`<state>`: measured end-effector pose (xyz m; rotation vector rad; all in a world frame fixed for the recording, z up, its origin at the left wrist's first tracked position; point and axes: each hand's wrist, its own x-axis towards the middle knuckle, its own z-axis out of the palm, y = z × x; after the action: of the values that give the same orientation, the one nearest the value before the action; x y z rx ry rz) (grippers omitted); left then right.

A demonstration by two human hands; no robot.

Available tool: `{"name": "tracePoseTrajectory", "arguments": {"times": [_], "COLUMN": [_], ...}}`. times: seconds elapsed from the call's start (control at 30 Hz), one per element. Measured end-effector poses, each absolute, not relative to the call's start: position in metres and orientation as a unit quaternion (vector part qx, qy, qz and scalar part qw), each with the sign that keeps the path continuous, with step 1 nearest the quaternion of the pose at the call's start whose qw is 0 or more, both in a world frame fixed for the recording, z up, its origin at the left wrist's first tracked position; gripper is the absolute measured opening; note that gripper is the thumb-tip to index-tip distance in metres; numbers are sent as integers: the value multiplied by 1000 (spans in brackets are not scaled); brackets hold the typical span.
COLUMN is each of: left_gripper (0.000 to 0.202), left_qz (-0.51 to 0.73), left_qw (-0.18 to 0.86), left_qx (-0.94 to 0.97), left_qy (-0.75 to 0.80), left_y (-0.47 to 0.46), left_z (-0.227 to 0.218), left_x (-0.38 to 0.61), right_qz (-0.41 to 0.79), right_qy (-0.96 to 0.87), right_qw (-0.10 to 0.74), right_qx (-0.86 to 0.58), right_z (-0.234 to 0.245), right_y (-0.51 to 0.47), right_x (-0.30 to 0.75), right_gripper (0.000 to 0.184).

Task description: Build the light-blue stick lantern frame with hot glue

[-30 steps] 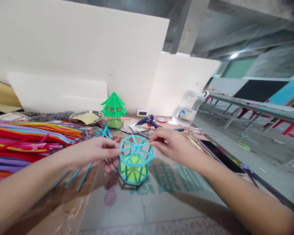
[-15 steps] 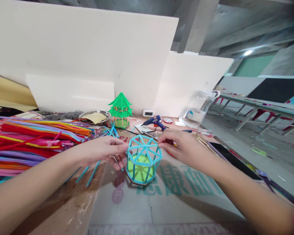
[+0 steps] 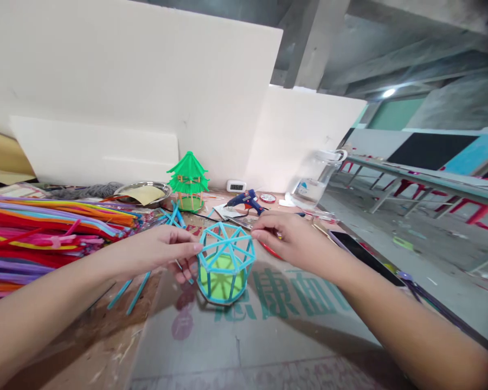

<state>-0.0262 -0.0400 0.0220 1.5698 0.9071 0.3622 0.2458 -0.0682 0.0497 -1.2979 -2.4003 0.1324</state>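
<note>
Grey sheet is lying nearest me on the table. Blue frame is standing upright over it, between my hands, spoked top up, green base down; can't tell if the whole base is touching. Left hand is clamping the top rim at left, thumb on top, other fingers curling lower along the side. Right hand is pinching the rim at right, thumb and index together on it. A red thing is poking out just beside that hand, mostly hidden. Blue sticks are lying left of the sheet, pipe cleaners in bundles further left, phone at right near the table edge. Behind the frame, glue gun is resting; green-roofed model is standing left of it, bowl left of that. Clock and bottle are standing in front of white boards. Farthest, red stools are sitting by a second table at right.
</note>
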Motion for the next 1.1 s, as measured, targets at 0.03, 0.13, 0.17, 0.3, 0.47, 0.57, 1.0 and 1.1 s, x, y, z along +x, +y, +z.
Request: {"name": "tracePoseTrajectory", "arguments": {"times": [0.03,0.13,0.17,0.3,0.47,0.57,1.0,1.1], "left_gripper": [39,38,37,36,36,39,39,42], "left_qz": [155,156,157,161,152,151,165,169], "left_qw": [602,601,601,607,618,626,622,618], "left_qx": [678,678,679,677,677,674,673,671], "left_qy": [393,394,391,384,371,361,365,373], "left_y": [-40,-40,-40,-40,-37,-35,-41,-41], "left_z": [22,21,21,19,18,20,22,22], "left_x": [-26,-26,-27,-28,-31,-34,-28,-26], "right_qz": [47,68,81,114,121,126,104,89], "right_qy": [-856,-842,-842,-850,-839,-837,-836,-848], "right_qw": [207,228,235,235,233,236,221,212], "right_qx": [-472,-483,-479,-457,-476,-477,-491,-477], "right_z": [50,49,48,42,36,38,44,45], "right_y": [-68,-68,-68,-65,-62,-63,-64,-63], "right_x": [245,244,244,246,247,244,242,243], "right_gripper": [22,16,14,11,11,12,12,13]}}
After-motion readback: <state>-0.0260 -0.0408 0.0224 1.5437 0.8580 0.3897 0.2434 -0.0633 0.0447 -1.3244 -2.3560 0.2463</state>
